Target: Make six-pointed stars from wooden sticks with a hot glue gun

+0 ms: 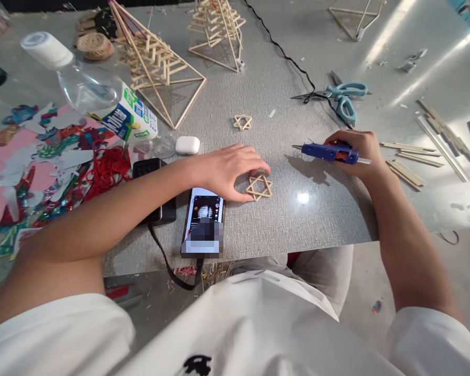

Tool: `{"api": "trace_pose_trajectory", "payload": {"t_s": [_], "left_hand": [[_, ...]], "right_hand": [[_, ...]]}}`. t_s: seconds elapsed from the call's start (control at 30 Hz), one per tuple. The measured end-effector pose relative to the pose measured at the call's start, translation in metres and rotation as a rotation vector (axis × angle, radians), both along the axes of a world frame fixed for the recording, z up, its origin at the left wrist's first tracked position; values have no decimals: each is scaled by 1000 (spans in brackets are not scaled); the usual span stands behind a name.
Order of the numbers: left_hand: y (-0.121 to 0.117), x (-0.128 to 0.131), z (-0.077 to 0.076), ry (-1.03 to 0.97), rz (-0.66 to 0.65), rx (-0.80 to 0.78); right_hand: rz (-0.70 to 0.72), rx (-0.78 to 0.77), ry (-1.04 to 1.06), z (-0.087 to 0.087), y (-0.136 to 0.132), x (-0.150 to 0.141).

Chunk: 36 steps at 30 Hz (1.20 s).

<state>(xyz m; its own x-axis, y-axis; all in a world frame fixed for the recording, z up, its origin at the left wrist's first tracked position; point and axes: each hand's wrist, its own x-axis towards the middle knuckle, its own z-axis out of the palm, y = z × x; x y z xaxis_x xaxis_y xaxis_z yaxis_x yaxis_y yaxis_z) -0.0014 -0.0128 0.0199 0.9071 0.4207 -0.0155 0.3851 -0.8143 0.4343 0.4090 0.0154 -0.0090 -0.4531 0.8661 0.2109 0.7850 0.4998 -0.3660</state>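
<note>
My left hand (231,169) reaches across from the left, its thumb and fingers closed on the left side of a six-pointed wooden stick star (263,180) at the table's middle. A smaller stick star (242,122) lies flat a little farther back. In my right hand (354,146) is a blue hot glue gun (323,152), its nozzle pointing left and a clear glue stick poking out of its rear. The nozzle is apart from both stars. Below my left wrist, a phone (206,219) with a lit screen lies plugged into a cable.
Stick pyramid frames (160,73) stand at the back. Scissors (347,94) lie near a black cord (274,42). Loose sticks (409,169) are on the right. A plastic bottle (97,94), white earbud case (187,145), red string (107,169) and paper scraps crowd the left.
</note>
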Motion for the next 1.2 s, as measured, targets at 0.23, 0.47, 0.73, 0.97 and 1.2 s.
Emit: {"api": "trace_pose_trajectory", "payload": {"t_s": [0.23,0.47,0.73,0.97,1.2], "left_hand": [[-8,7,-2,35,55,99],[-26,16,-1,100,149,224],[-27,19,-2,126,228,248],[-26,19,-1,153,330,241],[-14,5,6,177,243,64]], "right_hand": [[31,-7,10,0,1,0],[41,-14,28,3,-2,-3],[28,-25,32,2,-2,-7],[39,-37,34,3,-2,-5],[63,-33,48,2,0,-5]]}}
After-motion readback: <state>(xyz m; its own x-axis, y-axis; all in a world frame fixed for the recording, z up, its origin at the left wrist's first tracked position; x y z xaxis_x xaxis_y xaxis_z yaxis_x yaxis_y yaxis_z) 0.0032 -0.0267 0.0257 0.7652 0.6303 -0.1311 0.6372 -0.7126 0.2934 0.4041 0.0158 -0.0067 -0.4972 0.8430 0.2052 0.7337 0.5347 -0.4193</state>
